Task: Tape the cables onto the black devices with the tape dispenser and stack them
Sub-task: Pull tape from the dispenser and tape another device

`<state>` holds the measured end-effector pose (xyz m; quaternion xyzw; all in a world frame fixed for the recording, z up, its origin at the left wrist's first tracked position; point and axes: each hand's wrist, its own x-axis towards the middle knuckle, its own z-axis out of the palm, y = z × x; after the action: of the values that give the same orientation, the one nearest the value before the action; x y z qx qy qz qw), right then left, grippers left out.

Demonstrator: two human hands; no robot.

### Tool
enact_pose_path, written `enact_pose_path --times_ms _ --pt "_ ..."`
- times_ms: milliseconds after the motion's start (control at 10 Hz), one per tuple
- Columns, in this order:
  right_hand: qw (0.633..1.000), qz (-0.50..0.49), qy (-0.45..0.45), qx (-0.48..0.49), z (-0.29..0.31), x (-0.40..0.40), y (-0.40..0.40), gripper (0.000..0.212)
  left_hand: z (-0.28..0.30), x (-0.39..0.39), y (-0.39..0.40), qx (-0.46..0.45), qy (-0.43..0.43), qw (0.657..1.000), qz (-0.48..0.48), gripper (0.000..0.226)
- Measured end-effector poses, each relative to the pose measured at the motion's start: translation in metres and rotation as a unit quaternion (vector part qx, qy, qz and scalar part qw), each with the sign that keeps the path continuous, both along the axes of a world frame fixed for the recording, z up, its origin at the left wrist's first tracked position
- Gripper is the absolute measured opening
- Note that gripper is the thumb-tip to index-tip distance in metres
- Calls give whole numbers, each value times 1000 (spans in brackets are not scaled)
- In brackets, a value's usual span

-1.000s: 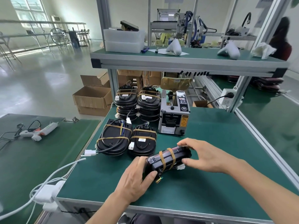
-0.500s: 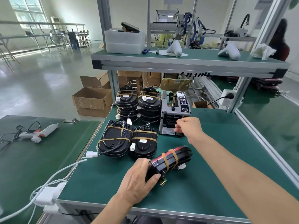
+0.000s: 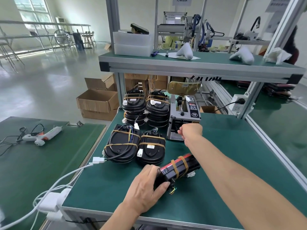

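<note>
My left hand [image 3: 146, 185] grips the near end of a black device [image 3: 178, 167] standing on its edge on the green table [image 3: 103, 188]; a red strip and two brown tape bands show on it. My right hand [image 3: 189, 131] is stretched to the front slot of the grey tape dispenser [image 3: 184, 118], fingers curled at the outlet; whether it pinches tape is hidden. Two taped black devices [image 3: 122, 146] [image 3: 152, 149] lie flat side by side to the left. Behind them stand two stacks of taped devices [image 3: 133, 107] [image 3: 157, 109].
A metal-framed upper shelf [image 3: 191, 68] overhangs the back of the table. White cables and a power adapter [image 3: 51, 201] hang off the near left corner. A glue gun [image 3: 41, 136] lies on the left table. Cardboard boxes [image 3: 98, 103] sit on the floor.
My right hand left the far end of the held device and reached forward to the dispenser's outlet. My left hand kept its grip and tilted the device a little more upright.
</note>
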<state>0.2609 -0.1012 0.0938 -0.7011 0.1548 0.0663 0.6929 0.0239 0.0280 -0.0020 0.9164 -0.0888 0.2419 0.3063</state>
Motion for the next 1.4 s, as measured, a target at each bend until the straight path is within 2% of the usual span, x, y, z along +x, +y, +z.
enact_pose_path --times_ms 100,200,300,600,700,900,1100,1200,1300,1400 --pt "996 -73 42 -5 1 1 10 24 0 -1 0 0 -3 1000 0 35" --pt "994 -102 47 -1 0 6 12 28 0 -1 0 3 -3 1000 0 39" --pt "992 -111 62 6 -1 8 12 24 1 0 0 2 3 1000 -4 36" --pt "991 -117 63 9 5 8 19 34 0 1 0 -2 5 1000 -5 26" --pt "991 -112 65 32 2 9 18 24 -3 1 1 -2 5 1000 -7 26" --pt "986 -145 70 36 1 9 20 24 -5 3 2 -8 5 1000 -8 27" --pt "987 -138 80 31 4 4 17 25 -4 2 2 -7 8 1000 -8 26" --pt "992 -58 100 44 20 -16 10 16 -4 2 2 -8 1 1000 -7 29" --pt "997 67 3 -29 34 -54 -6 11 -4 3 1 3 -24 1000 5 32" --pt "970 133 -174 -108 34 -116 -31 13 -3 5 1 22 -69 997 10 34"
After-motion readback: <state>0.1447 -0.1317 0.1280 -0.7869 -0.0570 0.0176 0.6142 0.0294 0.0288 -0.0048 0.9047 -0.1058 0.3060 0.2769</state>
